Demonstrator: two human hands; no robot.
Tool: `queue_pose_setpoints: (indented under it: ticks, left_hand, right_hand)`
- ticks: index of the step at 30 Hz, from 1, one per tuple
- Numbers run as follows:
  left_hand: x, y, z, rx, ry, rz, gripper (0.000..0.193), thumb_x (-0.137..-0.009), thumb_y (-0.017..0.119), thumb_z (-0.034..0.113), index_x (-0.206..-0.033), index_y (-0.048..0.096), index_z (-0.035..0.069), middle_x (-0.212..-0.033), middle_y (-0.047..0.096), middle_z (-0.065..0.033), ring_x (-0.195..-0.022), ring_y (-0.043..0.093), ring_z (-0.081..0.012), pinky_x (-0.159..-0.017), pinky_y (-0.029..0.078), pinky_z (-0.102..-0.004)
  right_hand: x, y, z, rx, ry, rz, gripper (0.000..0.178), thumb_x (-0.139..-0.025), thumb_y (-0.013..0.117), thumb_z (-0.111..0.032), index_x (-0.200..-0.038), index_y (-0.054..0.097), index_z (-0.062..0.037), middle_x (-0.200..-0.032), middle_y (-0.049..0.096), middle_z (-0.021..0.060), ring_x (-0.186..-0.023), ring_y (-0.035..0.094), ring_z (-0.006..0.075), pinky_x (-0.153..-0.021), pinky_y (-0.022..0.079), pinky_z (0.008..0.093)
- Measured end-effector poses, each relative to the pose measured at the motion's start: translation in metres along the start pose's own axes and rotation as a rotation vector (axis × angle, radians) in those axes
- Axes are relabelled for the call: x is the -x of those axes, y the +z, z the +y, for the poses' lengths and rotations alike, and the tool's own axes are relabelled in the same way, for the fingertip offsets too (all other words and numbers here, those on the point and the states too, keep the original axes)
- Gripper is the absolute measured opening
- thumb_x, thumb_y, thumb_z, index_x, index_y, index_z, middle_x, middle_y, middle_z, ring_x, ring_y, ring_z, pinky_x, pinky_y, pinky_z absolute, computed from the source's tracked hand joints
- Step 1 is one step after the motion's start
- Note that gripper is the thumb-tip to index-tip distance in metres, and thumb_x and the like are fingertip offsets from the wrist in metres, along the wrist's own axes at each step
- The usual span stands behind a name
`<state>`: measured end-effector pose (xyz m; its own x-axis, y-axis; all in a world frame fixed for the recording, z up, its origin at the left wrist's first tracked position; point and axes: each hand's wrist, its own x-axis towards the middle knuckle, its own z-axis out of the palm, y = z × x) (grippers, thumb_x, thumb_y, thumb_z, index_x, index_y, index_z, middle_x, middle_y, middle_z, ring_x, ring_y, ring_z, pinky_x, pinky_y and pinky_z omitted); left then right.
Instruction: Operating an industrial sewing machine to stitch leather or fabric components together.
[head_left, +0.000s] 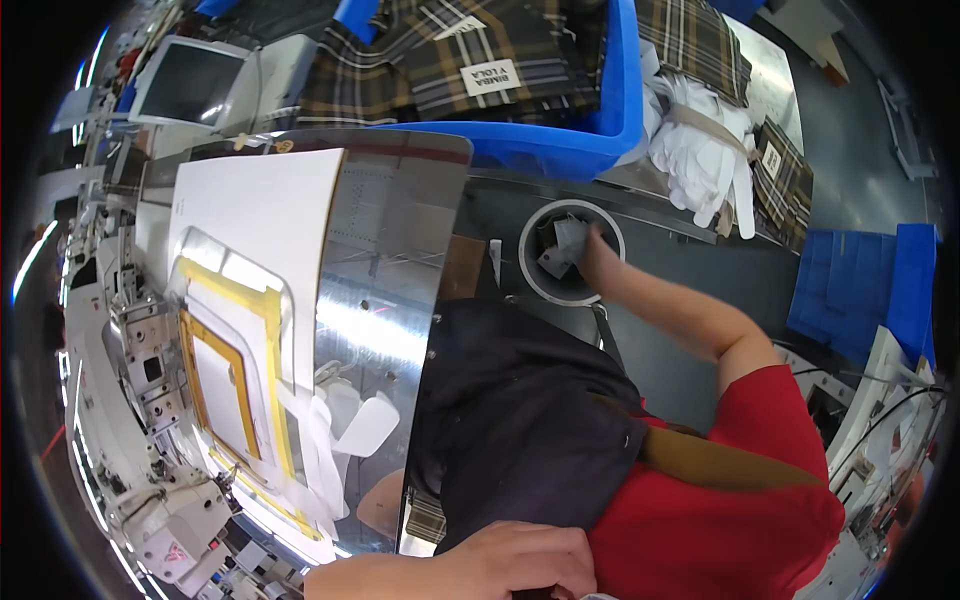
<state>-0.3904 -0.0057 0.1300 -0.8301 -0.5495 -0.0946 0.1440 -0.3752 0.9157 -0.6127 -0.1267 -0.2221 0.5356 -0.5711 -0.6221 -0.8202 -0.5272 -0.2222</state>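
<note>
My right hand (pixel 601 262) reaches down at the round bin (pixel 528 225), its arm coming from a red sleeve. Pale grey scraps and dark bits (pixel 562 248) lie inside the bin, right beside the hand. The right fingers are blurred and partly hidden, so a grip does not show. My left hand (pixel 525 558) is at the lower edge, close to the red shirt and the dark apron (pixel 520 400). Its fingers are curled in. A sliver of something white shows just below them, but what they hold, if anything, is hidden.
At the left, a shiny metal plate (pixel 375 320) carries a white board (pixel 255 215), a yellow-taped frame (pixel 275 330) and loose white pieces (pixel 368 425). Folded plaid cloth fills a blue crate (pixel 635 90) at the top. White bundled strips (pixel 700 150) and blue boxes (pixel 845 285) are right.
</note>
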Motion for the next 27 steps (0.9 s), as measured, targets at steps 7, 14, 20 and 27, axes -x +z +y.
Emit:
queue_pose_setpoints:
  ticks: [7,14,20,27]
  left_hand:
    - [0.023,0.006,0.007,-0.111,0.160,0.114,0.012,-0.084,0.069,0.014,-0.084,0.064,0.003,-0.081,0.061,-0.0113,-0.069,0.061,-0.0282,-0.058,0.048,-0.0343]
    - [0.045,0.007,0.048,-0.335,0.290,0.125,0.006,-0.085,0.068,0.008,-0.085,0.065,0.003,-0.087,0.062,-0.0104,-0.075,0.063,-0.0233,-0.064,0.049,-0.0304]
    - [0.069,0.016,0.045,-0.042,0.534,0.099,0.013,-0.079,0.068,0.001,-0.091,0.067,-0.003,-0.090,0.060,-0.0132,-0.069,0.064,-0.0209,-0.063,0.052,-0.0260]
    - [0.061,0.031,0.051,0.049,0.622,-0.002,0.013,-0.082,0.067,0.003,-0.093,0.064,-0.003,-0.092,0.059,-0.0148,-0.067,0.062,-0.0216,-0.064,0.051,-0.0268]
  right_hand:
    - [0.010,-0.038,-0.082,-0.738,0.003,0.202,0.055,-0.095,0.042,-0.053,-0.106,0.068,-0.0062,-0.098,0.067,0.0213,-0.095,0.063,0.0422,-0.085,0.050,0.0467]
    - [0.045,-0.062,-0.128,-0.308,-0.189,0.173,0.054,-0.096,0.044,-0.051,-0.103,0.064,-0.0013,-0.090,0.067,0.0203,-0.088,0.065,0.0399,-0.077,0.051,0.0473]
    - [0.035,-0.084,-0.134,0.248,-0.402,0.284,0.036,-0.093,0.052,-0.037,-0.078,0.068,-0.0084,-0.074,0.066,0.0122,-0.072,0.067,0.0313,-0.062,0.053,0.0423]
    - [0.064,-0.125,-0.149,0.045,-0.351,0.498,0.048,-0.092,0.051,-0.049,-0.074,0.069,-0.0078,-0.073,0.067,0.0138,-0.068,0.066,0.0327,-0.060,0.052,0.0431]
